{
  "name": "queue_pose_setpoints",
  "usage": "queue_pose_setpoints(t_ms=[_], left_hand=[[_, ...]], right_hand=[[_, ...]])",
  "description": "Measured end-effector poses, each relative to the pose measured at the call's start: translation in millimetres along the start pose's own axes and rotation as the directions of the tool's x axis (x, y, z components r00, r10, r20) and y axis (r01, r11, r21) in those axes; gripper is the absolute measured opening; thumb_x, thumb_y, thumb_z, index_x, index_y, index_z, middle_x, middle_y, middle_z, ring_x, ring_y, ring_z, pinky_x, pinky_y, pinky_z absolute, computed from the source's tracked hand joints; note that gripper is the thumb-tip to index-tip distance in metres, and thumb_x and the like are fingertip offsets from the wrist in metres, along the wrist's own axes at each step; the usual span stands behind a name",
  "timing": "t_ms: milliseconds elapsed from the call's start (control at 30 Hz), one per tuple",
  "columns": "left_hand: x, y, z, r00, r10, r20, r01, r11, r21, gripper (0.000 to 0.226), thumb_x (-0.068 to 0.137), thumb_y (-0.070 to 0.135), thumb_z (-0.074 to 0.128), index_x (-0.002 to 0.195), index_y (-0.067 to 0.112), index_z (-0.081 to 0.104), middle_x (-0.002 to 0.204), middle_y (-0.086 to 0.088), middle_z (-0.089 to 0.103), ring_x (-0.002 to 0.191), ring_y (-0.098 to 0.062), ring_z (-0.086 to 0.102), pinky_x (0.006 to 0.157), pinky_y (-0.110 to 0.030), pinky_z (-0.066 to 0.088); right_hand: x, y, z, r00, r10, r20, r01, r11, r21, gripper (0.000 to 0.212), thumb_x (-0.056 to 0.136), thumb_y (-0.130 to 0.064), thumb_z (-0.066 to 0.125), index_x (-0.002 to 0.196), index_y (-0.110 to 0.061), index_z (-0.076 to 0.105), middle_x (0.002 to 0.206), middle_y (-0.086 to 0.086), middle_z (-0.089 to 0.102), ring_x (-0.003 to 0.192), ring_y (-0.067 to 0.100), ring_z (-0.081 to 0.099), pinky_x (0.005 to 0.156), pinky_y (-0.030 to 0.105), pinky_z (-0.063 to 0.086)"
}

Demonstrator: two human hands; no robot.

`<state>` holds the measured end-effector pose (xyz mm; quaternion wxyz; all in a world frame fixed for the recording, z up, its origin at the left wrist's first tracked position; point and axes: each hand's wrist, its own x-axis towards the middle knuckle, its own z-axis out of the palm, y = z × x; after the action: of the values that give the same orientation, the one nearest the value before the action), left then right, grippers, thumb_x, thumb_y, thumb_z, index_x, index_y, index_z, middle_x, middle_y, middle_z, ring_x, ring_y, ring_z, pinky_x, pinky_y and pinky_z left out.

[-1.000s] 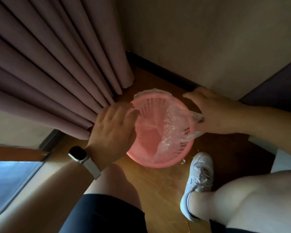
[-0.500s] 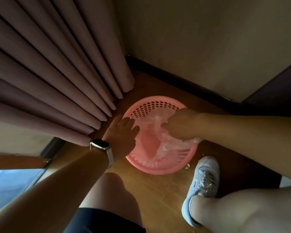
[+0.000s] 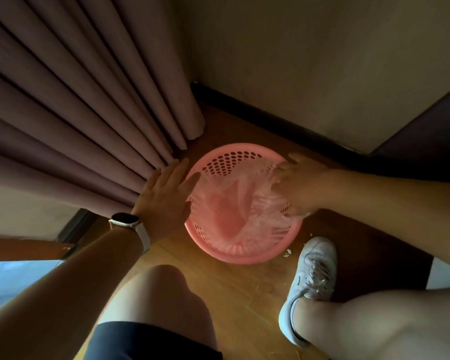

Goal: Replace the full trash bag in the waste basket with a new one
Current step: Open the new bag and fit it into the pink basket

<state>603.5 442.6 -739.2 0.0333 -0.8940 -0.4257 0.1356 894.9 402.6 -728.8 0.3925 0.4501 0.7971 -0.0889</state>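
- Waste basket [image 3: 234, 259]: pink, perforated, upright on the wooden floor [image 3: 231, 294] in a room corner, just beside the curtain [image 3: 89, 113].
- Trash bag [image 3: 244, 193]: clear, crumpled, loose inside the basket, its edge reaching the right rim.
- Left hand [image 3: 164, 196]: released, fingers straight and flat against the basket's left rim; watch [image 3: 125, 220] on the wrist.
- Right hand [image 3: 302, 183]: at the right rim, in among the bag's plastic; blurred, so I cannot tell whether it is grasping.
- White shoe [image 3: 309, 279]: near the basket's front right.
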Motion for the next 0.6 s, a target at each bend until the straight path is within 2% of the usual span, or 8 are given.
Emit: queue_pose_setpoints(t_ms=[67,100,167,233,267,367,500,600], left_hand=[[-5.5,-0.4,-0.7,0.992,0.124,-0.037,-0.122,0.991,0.048,0.079,0.08,0.028,0.067,0.15,0.023,0.029,0.158,-0.015,0.024,0.146,-0.033,0.023,0.116,-0.052,0.015],[-8.6,1.7,-0.6,0.973,0.226,-0.05,-0.222,0.972,0.079,0.077,0.078,0.025,0.068,0.147,0.023,0.034,0.157,-0.014,0.028,0.145,-0.032,0.026,0.116,-0.05,0.013],[-12.8,8.8,-1.0,0.886,0.456,-0.083,-0.445,0.887,0.119,0.06,0.075,0.025,0.072,0.132,0.022,0.056,0.143,-0.01,0.052,0.135,-0.027,0.046,0.114,-0.047,0.022],[-10.5,19.4,-4.1,0.805,0.587,-0.083,-0.578,0.808,0.116,0.036,0.08,0.031,0.067,0.115,0.022,0.068,0.121,-0.005,0.068,0.117,-0.022,0.06,0.114,-0.044,0.029],[-7.4,25.2,-5.3,0.806,0.591,-0.002,-0.589,0.804,0.08,0.034,0.087,0.036,0.059,0.117,0.022,0.066,0.12,-0.002,0.068,0.115,-0.021,0.06,0.116,-0.043,0.028],[5.3,34.4,-5.1,0.838,0.454,0.303,-0.483,0.875,0.024,0.045,0.096,0.049,0.04,0.131,0.025,0.054,0.126,0.001,0.062,0.115,-0.02,0.056,0.113,-0.039,0.03],[17.4,29.2,-2.3,0.853,0.371,0.368,-0.418,0.907,0.054,0.05,0.093,0.057,0.04,0.133,0.03,0.055,0.125,0.003,0.062,0.115,-0.021,0.055,0.105,-0.038,0.036],[20.0,26.8,1.6,0.855,0.325,0.405,-0.396,0.912,0.103,0.055,0.089,0.065,0.042,0.134,0.036,0.052,0.126,0.004,0.059,0.118,-0.021,0.051,0.107,-0.039,0.033]], right_hand=[[-10.5,3.0,-6.3,0.999,-0.018,-0.036,0.019,1.0,0.024,0.054,0.089,-0.059,0.046,0.133,-0.028,0.049,0.152,0.003,0.034,0.141,0.026,0.025,0.118,0.053,0.004],[-12.1,1.5,-7.9,0.996,-0.024,-0.082,0.026,0.999,0.032,0.049,0.092,-0.055,0.045,0.132,-0.027,0.051,0.151,0.003,0.036,0.139,0.025,0.028,0.118,0.05,0.006],[-12.1,-7.3,-10.5,0.983,-0.041,-0.18,0.051,0.997,0.049,0.042,0.097,-0.044,0.041,0.131,-0.024,0.053,0.147,0.003,0.042,0.135,0.023,0.034,0.115,0.044,0.014],[-9.4,-21.2,-11.5,0.972,-0.093,-0.217,0.119,0.987,0.106,0.043,0.097,-0.042,0.04,0.132,-0.021,0.053,0.143,0.004,0.046,0.132,0.024,0.038,0.112,0.04,0.021],[-6.4,-27.7,-10.0,0.97,-0.125,-0.211,0.157,0.977,0.146,0.045,0.096,-0.045,0.041,0.132,-0.02,0.052,0.14,0.004,0.048,0.128,0.024,0.041,0.109,0.04,0.026],[8.3,-40.1,2.8,0.981,-0.163,-0.104,0.186,0.946,0.265,0.053,0.091,-0.05,0.052,0.136,-0.021,0.047,0.131,0.003,0.054,0.112,0.022,0.052,0.093,0.037,0.043],[24.7,-45.6,23.3,0.99,-0.136,-0.042,0.142,0.948,0.285,0.034,0.093,-0.031,0.054,0.126,-0.022,0.056,0.11,0.002,0.064,0.087,0.018,0.058,0.079,0.034,0.051],[24.8,-39.4,24.7,0.985,-0.119,-0.125,0.153,0.935,0.321,0.017,0.095,-0.021,0.045,0.102,-0.021,0.061,0.093,-0.002,0.061,0.071,0.011,0.05,0.064,0.028,0.04]])
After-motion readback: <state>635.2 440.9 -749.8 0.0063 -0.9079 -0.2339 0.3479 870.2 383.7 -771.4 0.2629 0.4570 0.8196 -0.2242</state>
